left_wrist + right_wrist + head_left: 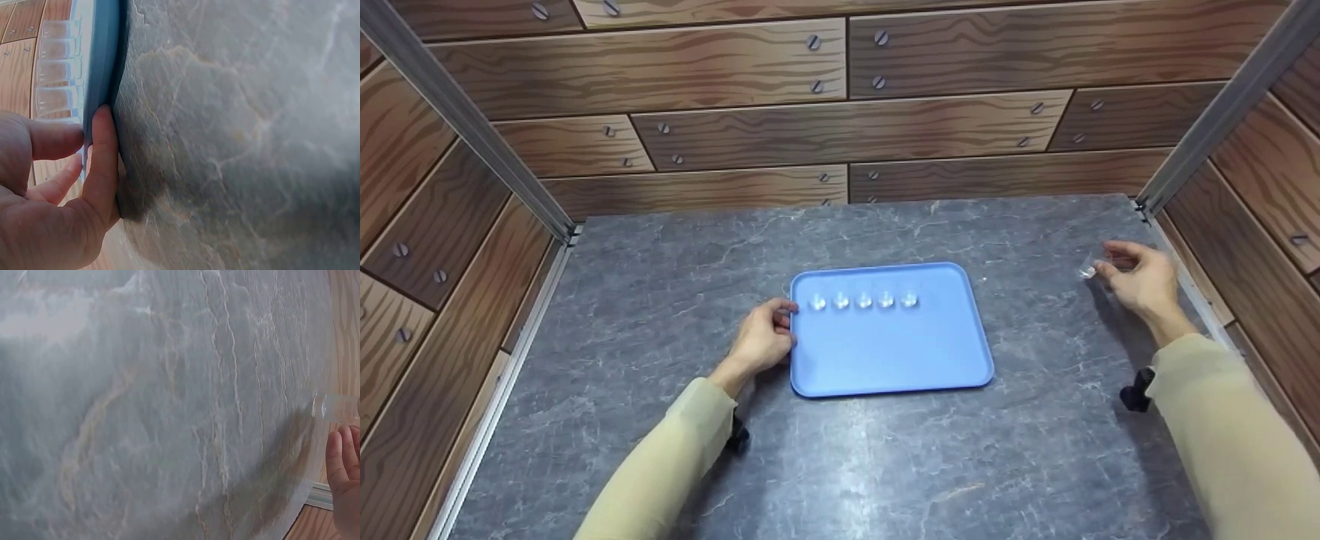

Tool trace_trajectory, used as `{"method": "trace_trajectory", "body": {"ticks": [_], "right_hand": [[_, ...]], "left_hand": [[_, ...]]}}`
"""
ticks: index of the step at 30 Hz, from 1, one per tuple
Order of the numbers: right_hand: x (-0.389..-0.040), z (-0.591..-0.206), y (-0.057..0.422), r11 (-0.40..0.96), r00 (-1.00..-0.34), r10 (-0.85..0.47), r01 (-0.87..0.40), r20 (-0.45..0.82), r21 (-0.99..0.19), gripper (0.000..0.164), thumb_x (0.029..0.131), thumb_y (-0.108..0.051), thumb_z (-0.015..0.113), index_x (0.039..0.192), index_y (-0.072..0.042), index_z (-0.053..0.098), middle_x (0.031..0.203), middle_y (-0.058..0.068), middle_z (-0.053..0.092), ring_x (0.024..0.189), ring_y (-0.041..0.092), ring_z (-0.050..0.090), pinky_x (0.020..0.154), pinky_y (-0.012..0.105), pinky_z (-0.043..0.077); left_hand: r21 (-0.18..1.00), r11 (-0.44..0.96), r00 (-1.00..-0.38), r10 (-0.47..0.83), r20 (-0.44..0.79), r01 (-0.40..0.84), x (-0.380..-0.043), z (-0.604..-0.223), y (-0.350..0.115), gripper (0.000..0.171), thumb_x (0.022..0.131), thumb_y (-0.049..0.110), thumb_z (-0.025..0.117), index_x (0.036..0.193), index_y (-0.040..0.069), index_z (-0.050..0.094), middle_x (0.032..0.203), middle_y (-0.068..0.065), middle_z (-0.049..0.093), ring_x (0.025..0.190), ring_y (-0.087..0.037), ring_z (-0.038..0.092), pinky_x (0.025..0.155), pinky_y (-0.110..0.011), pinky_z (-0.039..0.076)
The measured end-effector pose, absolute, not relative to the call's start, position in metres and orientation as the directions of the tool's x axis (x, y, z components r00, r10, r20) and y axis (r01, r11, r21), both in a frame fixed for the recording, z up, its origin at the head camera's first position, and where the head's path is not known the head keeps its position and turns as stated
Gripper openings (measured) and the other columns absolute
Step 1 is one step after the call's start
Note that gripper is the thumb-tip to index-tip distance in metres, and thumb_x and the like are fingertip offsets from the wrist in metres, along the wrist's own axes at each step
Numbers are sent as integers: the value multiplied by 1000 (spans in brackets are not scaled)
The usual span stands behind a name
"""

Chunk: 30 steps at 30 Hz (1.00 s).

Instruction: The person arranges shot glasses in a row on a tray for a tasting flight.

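Note:
A blue rectangular tray (885,349) lies on the table, with several small clear glasses (864,300) in a row along its far side. My left hand (761,337) grips the tray's left rim. In the left wrist view its thumb is at the inner side of the rim and a finger (104,152) lies along the outer wall. Far to the right, my right hand (1140,281) pinches another small clear glass (1087,268) between thumb and fingers. Only part of that glass (332,406) and a few fingers (337,461) show at the right wrist view's edge.
The grey marbled table (675,262) is bounded by wood-patterned walls (735,71) at the back and both sides. Metal rails (1215,112) run along the corners. My right hand is near the right-hand wall.

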State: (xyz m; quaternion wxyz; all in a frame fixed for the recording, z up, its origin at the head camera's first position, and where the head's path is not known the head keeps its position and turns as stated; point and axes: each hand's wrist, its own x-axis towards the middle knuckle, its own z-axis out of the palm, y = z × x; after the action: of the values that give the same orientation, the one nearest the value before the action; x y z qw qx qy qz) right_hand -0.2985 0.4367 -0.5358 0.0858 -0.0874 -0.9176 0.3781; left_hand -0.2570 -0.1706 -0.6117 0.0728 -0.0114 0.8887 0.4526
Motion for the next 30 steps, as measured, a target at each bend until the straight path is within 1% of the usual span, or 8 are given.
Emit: {"method": "trace_trajectory", "body": {"ticks": [9, 14, 16, 17, 20, 22, 27, 30], "right_hand": [[-295, -537, 424, 685, -965, 230, 67, 128, -726, 47, 107, -18, 73, 148, 5, 68, 137, 31, 72, 84, -27, 50, 75, -3, 47], [-292, -535, 403, 642, -965, 173, -43, 199, -766, 43, 103, -10, 78, 141, 8, 71, 114, 1, 79, 87, -25, 56, 76, -1, 49], [-290, -535, 392, 626, -961, 139, -102, 239, -773, 41, 101, -5, 79, 138, 10, 72, 108, -4, 79, 88, -24, 58, 77, -1, 50], [-290, -535, 386, 616, -959, 121, -131, 257, -777, 40, 100, -3, 79, 136, 10, 73, 109, 0, 80, 88, -24, 58, 78, -1, 50], [-287, -533, 366, 594, -956, 54, -201, 288, -779, 38, 98, 1, 79, 134, 11, 74, 115, 22, 79, 91, -22, 60, 80, -1, 52], [-286, -533, 353, 581, -954, 12, -238, 300, -778, 38, 97, 2, 80, 134, 10, 74, 119, 32, 76, 93, -21, 61, 81, 0, 52], [-283, -528, 324, 538, -952, -69, -288, 299, -792, 39, 95, 5, 82, 133, 9, 75, 123, 34, 74, 95, -18, 63, 84, 1, 55], [-282, -526, 309, 530, -949, -113, -308, 294, -790, 40, 94, 6, 83, 133, 9, 76, 124, 33, 75, 97, -15, 64, 85, 2, 56]], "left_hand": [[794, 601, -988, 42, -148, -93, -257, -613, -170, 55, 83, -1, 67, 135, 15, 75, 100, -1, 69, 88, -12, 69, 76, -24, 59], [803, 592, -991, 52, -125, -70, -251, -606, -169, 55, 82, -2, 67, 134, 14, 75, 99, -2, 68, 88, -13, 68, 75, -25, 59], [803, 592, -992, 52, -116, -63, -251, -606, -169, 55, 82, -2, 67, 134, 14, 75, 100, -2, 69, 88, -14, 69, 75, -25, 60], [799, 597, -991, 45, -126, -75, -256, -614, -170, 55, 82, -1, 68, 134, 16, 75, 100, -2, 69, 87, -13, 69, 74, -25, 59], [796, 601, -991, 48, -121, -69, -257, -615, -170, 55, 82, -1, 67, 134, 15, 75, 100, -2, 69, 87, -13, 68, 73, -24, 58], [800, 595, -990, 48, -130, -77, -253, -605, -168, 54, 84, -2, 67, 135, 13, 75, 101, -3, 69, 87, -13, 68, 73, -24, 58], [815, 571, -988, 43, -151, -100, -247, -592, -166, 54, 84, -4, 65, 134, 12, 74, 100, -4, 68, 87, -13, 67, 69, -25, 59], [818, 568, -989, 50, -138, -86, -253, -603, -168, 54, 82, -3, 66, 133, 13, 75, 99, -3, 69, 86, -13, 68, 69, -25, 60]]}}
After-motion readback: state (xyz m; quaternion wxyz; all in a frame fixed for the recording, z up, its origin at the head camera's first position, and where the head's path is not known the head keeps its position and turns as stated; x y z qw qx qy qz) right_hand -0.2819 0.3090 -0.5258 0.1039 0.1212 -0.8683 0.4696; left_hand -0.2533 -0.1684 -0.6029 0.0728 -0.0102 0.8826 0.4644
